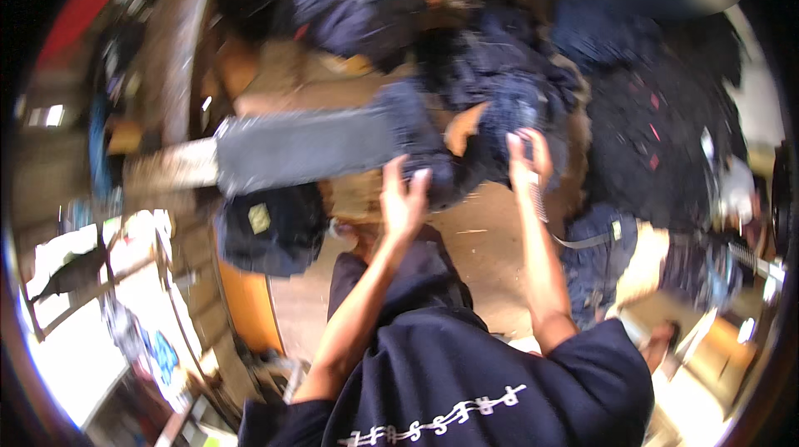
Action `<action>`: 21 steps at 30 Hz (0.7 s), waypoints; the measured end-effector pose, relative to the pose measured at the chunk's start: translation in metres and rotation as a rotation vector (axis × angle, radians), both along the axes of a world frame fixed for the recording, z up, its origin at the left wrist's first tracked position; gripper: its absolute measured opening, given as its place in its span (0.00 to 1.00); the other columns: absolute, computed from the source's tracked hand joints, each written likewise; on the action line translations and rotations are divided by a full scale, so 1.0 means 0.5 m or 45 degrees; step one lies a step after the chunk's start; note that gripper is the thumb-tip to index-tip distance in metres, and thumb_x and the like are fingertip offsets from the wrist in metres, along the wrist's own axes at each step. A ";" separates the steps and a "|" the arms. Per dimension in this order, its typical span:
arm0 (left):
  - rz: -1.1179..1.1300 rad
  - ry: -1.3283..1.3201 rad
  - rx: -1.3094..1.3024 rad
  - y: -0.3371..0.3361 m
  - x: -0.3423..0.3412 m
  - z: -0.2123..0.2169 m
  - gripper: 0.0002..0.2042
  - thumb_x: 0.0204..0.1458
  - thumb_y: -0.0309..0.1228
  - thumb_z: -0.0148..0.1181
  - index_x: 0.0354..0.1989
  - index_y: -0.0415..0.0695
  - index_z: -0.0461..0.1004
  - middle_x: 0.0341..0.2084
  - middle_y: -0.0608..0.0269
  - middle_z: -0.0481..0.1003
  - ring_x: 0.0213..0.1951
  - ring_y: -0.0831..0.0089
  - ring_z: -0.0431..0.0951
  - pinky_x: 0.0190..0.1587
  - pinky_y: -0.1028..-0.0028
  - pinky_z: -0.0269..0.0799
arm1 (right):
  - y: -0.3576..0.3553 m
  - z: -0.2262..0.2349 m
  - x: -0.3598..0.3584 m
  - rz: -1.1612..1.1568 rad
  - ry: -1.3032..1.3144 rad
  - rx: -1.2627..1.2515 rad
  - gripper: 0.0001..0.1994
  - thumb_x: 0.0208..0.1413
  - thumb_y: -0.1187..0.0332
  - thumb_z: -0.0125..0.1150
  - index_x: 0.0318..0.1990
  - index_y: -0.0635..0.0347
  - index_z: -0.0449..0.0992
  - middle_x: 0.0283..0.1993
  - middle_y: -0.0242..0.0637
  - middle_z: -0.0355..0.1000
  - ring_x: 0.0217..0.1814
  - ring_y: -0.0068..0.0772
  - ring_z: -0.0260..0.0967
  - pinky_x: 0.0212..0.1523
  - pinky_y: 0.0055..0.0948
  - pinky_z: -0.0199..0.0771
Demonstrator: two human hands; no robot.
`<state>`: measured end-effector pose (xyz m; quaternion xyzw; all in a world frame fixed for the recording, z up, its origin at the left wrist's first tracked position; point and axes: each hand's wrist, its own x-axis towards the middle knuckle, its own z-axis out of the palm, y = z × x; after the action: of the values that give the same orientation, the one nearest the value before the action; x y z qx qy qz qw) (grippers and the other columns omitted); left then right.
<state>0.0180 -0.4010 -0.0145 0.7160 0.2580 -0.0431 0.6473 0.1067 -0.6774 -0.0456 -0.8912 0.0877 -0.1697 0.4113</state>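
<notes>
A dark blue garment [429,143], probably denim, stretches between my two hands and is blurred by motion. One part of it lies against the end of a long grey padded board [304,145]. My left hand [403,204] grips its near edge beside the board's end, thumb and fingers on either side of the cloth. Farther right, my right hand [530,166] has its fingers closed on a bunched part of the garment. A bracelet or watch band circles my right wrist. Which part of the garment each hand holds, I cannot tell.
A dark bundle with a pale label [260,218] sits under the board. Piles of dark clothes [657,131] stand to the right, and a dark bundle [362,10] lies at the far side. A wooden beam or bench [185,47] runs along the left. Brown floor [474,230] shows between.
</notes>
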 end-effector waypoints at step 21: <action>0.349 -0.376 1.157 0.898 -0.584 -0.044 0.07 0.63 0.30 0.66 0.46 0.44 0.84 0.40 0.52 0.83 0.45 0.50 0.84 0.50 0.59 0.80 | 0.364 0.098 -0.408 0.601 0.228 -0.088 0.13 0.68 0.65 0.71 0.51 0.64 0.82 0.43 0.37 0.80 0.46 0.32 0.77 0.54 0.34 0.78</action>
<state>-0.2740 0.0479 -0.0365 0.8837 0.2481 0.2611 0.2989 -0.0973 -0.4954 0.0035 -0.9120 -0.0926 0.0079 0.3995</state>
